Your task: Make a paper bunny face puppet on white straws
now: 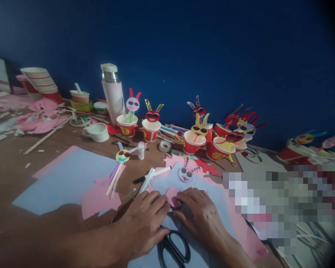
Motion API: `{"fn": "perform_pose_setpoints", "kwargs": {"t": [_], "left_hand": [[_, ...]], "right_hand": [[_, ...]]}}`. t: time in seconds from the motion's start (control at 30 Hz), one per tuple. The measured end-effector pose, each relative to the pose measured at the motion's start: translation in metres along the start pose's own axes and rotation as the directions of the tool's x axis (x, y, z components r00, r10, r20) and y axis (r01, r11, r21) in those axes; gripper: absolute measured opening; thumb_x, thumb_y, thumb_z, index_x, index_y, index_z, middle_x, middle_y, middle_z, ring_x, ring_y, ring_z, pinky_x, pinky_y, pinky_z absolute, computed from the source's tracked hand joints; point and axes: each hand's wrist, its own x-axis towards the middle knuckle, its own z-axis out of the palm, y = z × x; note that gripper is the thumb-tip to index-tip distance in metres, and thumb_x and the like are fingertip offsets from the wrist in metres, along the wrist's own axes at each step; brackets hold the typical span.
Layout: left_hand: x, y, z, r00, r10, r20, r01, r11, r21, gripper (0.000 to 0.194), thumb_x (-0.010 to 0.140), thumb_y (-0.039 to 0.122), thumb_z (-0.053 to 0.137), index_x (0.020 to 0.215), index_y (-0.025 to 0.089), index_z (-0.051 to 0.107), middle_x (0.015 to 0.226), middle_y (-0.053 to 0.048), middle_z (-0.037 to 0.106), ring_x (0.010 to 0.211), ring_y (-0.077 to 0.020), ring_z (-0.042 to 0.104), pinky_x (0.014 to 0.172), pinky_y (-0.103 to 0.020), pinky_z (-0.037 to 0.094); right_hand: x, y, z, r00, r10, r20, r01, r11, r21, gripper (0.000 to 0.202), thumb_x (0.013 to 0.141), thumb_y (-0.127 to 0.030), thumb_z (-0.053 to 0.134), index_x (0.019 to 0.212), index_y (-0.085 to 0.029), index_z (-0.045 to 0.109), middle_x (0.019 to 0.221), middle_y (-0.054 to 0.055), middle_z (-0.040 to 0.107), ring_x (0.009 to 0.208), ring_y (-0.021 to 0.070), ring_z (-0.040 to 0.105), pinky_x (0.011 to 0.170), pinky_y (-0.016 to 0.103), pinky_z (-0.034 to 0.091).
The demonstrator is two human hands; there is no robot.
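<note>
A pink paper circle lies on the blue paper between my two hands. My right hand grips its right edge with thumb and forefinger. On the other side, my left hand rests with fingers laid out flat, the tips close to the circle's left edge. Black-handled scissors sit beneath my left thumb; their blades are hidden. Just beyond the circle is a pale paper face with sunglasses and dark-veined antennae. White straws and a black marker lie beyond my left hand.
Red paper cups holding paper-face figures line the blue wall. A white thermos stands behind them. Leftward are blue sheets, pink scraps and stacked cups. A tape roll and small clear bottle stand mid-table. The right side is pixelated.
</note>
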Motion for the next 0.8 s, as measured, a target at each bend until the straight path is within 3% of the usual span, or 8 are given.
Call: {"fn": "perform_pose_setpoints", "kwargs": {"t": [0.2, 0.43, 0.6, 0.8], "left_hand": [[0.0, 0.001, -0.002, 1.0, -0.018, 0.018, 0.018, 1.0, -0.021, 0.043, 0.086, 0.042, 0.046, 0.12, 0.016, 0.046, 0.118, -0.008, 0.053, 0.107, -0.0263, 0.043, 0.094, -0.042, 0.036], [-0.001, -0.001, -0.002, 1.0, -0.025, 0.006, 0.025, 0.999, -0.022, 0.046, 0.086, 0.048, 0.042, 0.119, 0.017, 0.048, 0.123, -0.008, 0.051, 0.111, -0.0263, 0.042, 0.097, -0.043, 0.034], [-0.002, -0.003, -0.002, 1.0, -0.01, -0.016, 0.01, 1.0, -0.023, 0.045, 0.086, 0.049, 0.041, 0.118, 0.018, 0.048, 0.124, -0.007, 0.051, 0.11, -0.025, 0.044, 0.094, -0.041, 0.036], [0.004, -0.009, -0.023, 0.998, 0.023, -0.066, -0.025, 0.999, -0.022, 0.022, 0.089, 0.029, 0.041, 0.097, 0.017, 0.057, 0.123, -0.006, 0.051, 0.101, -0.0208, 0.05, 0.086, -0.036, 0.039]], "right_hand": [[0.0, -0.003, 0.01, 0.996, 0.034, -0.081, -0.036, 0.999, -0.023, 0.011, 0.085, -0.027, 0.052, 0.086, -0.021, 0.061, 0.08, 0.004, 0.059, 0.073, 0.0191, 0.05, 0.066, 0.032, 0.032], [0.002, 0.001, 0.012, 0.99, -0.056, -0.133, 0.056, 0.998, -0.007, 0.022, 0.088, -0.014, 0.042, 0.091, -0.02, 0.062, 0.079, 0.004, 0.061, 0.073, 0.0177, 0.052, 0.067, 0.032, 0.032], [0.002, 0.002, 0.011, 0.991, -0.068, -0.119, 0.071, 0.997, 0.022, 0.018, 0.087, -0.017, 0.046, 0.089, -0.021, 0.063, 0.082, 0.004, 0.063, 0.074, 0.0178, 0.053, 0.069, 0.032, 0.033], [0.0, 0.003, 0.006, 0.992, -0.086, -0.091, 0.089, 0.996, 0.032, 0.012, 0.083, -0.025, 0.054, 0.09, -0.022, 0.063, 0.084, 0.004, 0.064, 0.079, 0.0201, 0.055, 0.071, 0.034, 0.034]]}}
